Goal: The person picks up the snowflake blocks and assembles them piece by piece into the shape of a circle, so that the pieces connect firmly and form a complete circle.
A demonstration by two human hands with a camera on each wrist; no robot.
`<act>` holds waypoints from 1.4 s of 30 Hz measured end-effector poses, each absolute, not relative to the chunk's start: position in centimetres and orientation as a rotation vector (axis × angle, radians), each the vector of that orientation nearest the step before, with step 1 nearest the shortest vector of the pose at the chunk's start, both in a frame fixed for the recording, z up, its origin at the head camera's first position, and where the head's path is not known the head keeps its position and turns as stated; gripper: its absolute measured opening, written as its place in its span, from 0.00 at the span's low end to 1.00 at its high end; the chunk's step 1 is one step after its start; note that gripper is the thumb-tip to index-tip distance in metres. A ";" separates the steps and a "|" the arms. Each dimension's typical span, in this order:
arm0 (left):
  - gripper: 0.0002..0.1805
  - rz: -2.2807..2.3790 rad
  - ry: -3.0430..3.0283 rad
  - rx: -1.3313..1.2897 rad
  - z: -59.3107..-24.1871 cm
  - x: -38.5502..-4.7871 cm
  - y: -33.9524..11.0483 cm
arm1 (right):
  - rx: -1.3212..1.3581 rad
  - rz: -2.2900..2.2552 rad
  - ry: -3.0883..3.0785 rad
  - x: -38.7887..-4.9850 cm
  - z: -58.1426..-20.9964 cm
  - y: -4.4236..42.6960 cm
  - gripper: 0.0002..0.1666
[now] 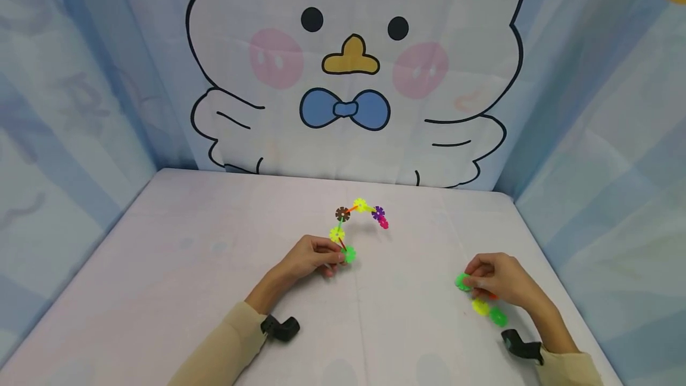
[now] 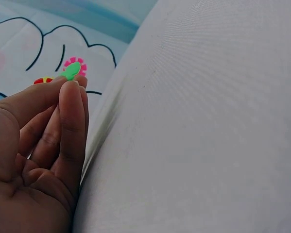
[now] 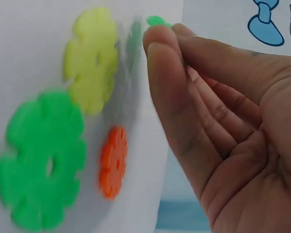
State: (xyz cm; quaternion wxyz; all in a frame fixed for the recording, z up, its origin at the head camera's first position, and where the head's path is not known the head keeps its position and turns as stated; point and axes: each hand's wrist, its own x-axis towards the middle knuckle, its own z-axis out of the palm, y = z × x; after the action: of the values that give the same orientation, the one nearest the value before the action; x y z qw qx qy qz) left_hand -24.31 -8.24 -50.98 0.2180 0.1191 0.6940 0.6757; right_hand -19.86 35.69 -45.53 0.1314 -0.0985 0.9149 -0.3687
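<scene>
My left hand point(image 1: 313, 257) pinches a green notched disc point(image 1: 349, 254) at the near end of a curved chain of interlocking snowflake discs. Along the chain follow a yellow disc point(image 1: 337, 234), a brown disc point(image 1: 342, 214), another yellow disc point(image 1: 360, 204), a purple disc point(image 1: 378, 212) and a pink disc point(image 1: 383, 223); thin edge-on discs link some of them. Over on the right, my right hand point(image 1: 501, 279) pinches a separate green disc point(image 1: 462, 282), only its edge showing past the fingertips in the right wrist view. Fingers partly cover both held discs.
Beside the right hand lie a loose yellow disc point(image 3: 93, 60), a green disc point(image 3: 43, 162) and an orange disc point(image 3: 114, 162). A pale cloth covers the table point(image 1: 214, 219). Behind it hangs a curtain point(image 1: 348, 153) with a cartoon bird; curtains also close off both sides.
</scene>
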 end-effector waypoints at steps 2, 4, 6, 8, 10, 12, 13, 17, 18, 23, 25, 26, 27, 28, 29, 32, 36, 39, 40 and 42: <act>0.12 1.871 1.915 0.325 -51.1 -24.3 -8.2 | -0.292 -1.149 2.620 -20.1 -45.5 35.3 0.14; 0.12 1.877 1.907 0.325 -51.1 -24.4 -8.2 | -0.304 -1.194 2.615 -20.4 -45.5 34.7 0.14; 0.13 1.886 1.899 0.337 -51.2 -24.4 -8.2 | -0.321 -1.248 2.600 -20.8 -45.4 34.0 0.14; 0.13 1.894 1.892 0.342 -51.2 -24.4 -8.3 | -0.341 -1.305 2.571 -21.2 -45.3 33.1 0.14; 0.14 1.895 1.891 0.343 -51.3 -24.4 -8.3 | -0.359 -1.350 2.542 -21.6 -45.3 32.1 0.15; 0.14 1.892 1.891 0.340 -51.3 -24.4 -8.3 | -0.378 -1.384 2.514 -22.0 -45.3 30.9 0.15; 0.14 1.892 1.892 0.336 -51.3 -24.4 -8.3 | -0.391 -1.394 2.505 -22.2 -45.4 30.3 0.14; 0.13 1.890 1.895 0.325 -51.2 -24.4 -8.3 | -0.416 -1.419 2.470 -22.9 -45.6 27.8 0.14; 0.14 1.890 1.896 0.329 -51.2 -24.4 -8.3 | -0.424 -1.426 2.460 -23.1 -45.7 27.2 0.14; 0.13 1.898 1.887 0.320 -51.0 -24.4 -8.1 | -0.457 -1.436 2.431 -23.6 -46.3 24.0 0.13; 0.14 1.902 1.883 0.319 -51.0 -24.3 -8.1 | -0.491 -1.434 2.429 -23.8 -46.5 22.9 0.12; 0.14 1.903 1.883 0.324 -51.0 -24.3 -8.1 | -0.510 -1.433 2.429 -23.9 -46.5 22.4 0.12; 0.14 1.905 1.882 0.327 -51.0 -24.3 -8.1 | -0.529 -1.435 2.428 -23.9 -46.6 21.9 0.11; 0.14 1.905 1.883 0.330 -51.0 -24.3 -8.1 | -0.545 -1.438 2.425 -23.9 -46.6 21.5 0.11; 0.14 1.905 1.884 0.329 -51.0 -24.4 -8.1 | -0.561 -1.442 2.420 -24.0 -46.6 21.1 0.10; 0.13 1.907 1.887 0.327 -51.1 -24.4 -8.1 | -0.607 -1.461 2.399 -24.0 -46.6 20.0 0.09; 0.14 1.913 1.889 0.336 -51.1 -24.4 -8.2 | -0.645 -1.467 2.396 -24.1 -46.7 19.0 0.08; 0.15 1.918 1.886 0.348 -51.1 -24.4 -8.3 | -0.640 -1.453 2.411 -24.1 -46.7 18.4 0.07; 0.15 1.919 1.885 0.347 -51.1 -24.4 -8.3 | -0.638 -1.448 2.415 -24.1 -46.8 18.3 0.07; 0.15 1.918 1.885 0.349 -51.1 -24.4 -8.3 | -0.633 -1.434 2.426 -24.0 -46.8 18.0 0.07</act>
State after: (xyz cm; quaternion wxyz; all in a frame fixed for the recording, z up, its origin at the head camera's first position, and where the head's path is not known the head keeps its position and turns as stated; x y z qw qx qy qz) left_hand -24.38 -8.34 -51.06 0.2131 0.1257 0.6791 0.6911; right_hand -24.01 18.03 -46.80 0.1262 -0.2174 0.8332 -0.4925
